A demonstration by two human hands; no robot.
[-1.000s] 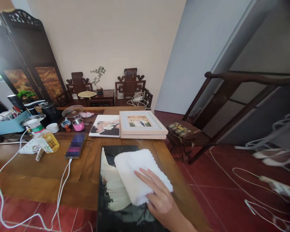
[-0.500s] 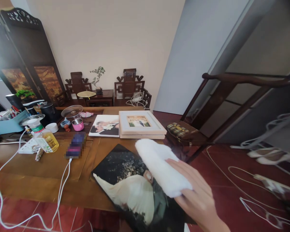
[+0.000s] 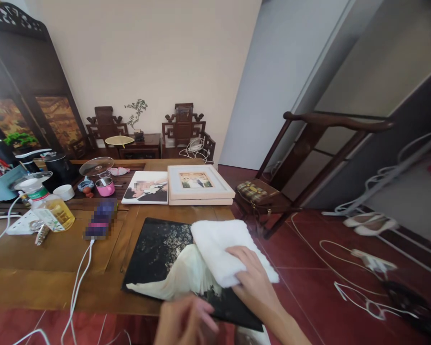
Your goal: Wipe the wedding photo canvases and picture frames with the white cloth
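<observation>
A dark photo panel [image 3: 154, 251] with a white dress printed on it lies flat at the near edge of the wooden table [image 3: 39, 268]. My right hand [image 3: 253, 282] presses a folded white towel [image 3: 224, 249] onto the panel's right side, fingers curled over the cloth. My left hand [image 3: 185, 321] sits at the panel's near edge at the bottom of the view, blurred, its fingers bent; whether it grips the panel is unclear.
A framed photo [image 3: 197, 184] and a canvas print [image 3: 146, 187] lie further back. To the left are a blurred phone [image 3: 101, 218] on a white cable, an oil bottle [image 3: 50, 211] and a pink cup [image 3: 105, 187]. A wooden chair [image 3: 290, 163] stands right; cables cross the red floor.
The panel has turned and settled flatter on the table. My right hand brought the towel down onto it. My left hand has come into view at the near edge.
</observation>
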